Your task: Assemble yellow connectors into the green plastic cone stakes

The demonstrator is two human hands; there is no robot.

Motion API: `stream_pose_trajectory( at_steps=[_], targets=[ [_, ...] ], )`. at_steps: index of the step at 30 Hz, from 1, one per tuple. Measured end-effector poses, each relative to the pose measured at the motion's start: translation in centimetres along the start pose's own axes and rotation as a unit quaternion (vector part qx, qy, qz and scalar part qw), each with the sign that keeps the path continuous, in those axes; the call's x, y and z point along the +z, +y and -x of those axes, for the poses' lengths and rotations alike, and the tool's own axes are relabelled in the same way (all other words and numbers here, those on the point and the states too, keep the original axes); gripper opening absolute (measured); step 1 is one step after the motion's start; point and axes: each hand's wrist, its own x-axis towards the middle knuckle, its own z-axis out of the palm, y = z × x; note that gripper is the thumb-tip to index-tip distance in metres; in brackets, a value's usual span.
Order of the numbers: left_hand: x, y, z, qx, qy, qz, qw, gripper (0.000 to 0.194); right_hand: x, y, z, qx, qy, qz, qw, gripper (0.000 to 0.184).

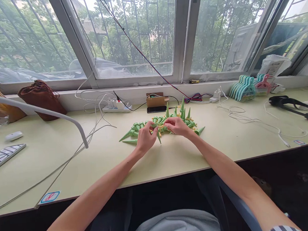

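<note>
Between the fingers of my left hand (147, 135) is a green plastic watering spike (159, 137), its pointed end aimed down at the table. My right hand (177, 126) pinches a small yellow piece (162, 126) close beside the top of that spike; whether the two parts are joined I cannot tell. Around and behind both hands lies a heap of similar green spikes (129, 134) with small yellow parts among them. A few stand point up, such as the tall spike (182, 105) behind my right hand. My fingers partly hide the heap's middle.
A phone (156, 109) and a cardboard box (155, 100) sit behind the heap. Power strip (116, 107) and loose white cables (249, 117) are at the back and right. A white curved bar (51, 114) crosses the left. The table's front edge (163, 178) runs below my forearms.
</note>
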Motion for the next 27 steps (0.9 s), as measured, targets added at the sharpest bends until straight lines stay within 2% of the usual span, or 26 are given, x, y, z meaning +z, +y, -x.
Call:
stream_pose_trajectory(
  at_steps=[27],
  targets=[
    [-0.05,0.06,0.00,-0.005,-0.021,0.018,1.000,0.020,0.07,-0.38,0.27,-0.014,-0.030,-0.021,0.999,0.023]
  ],
)
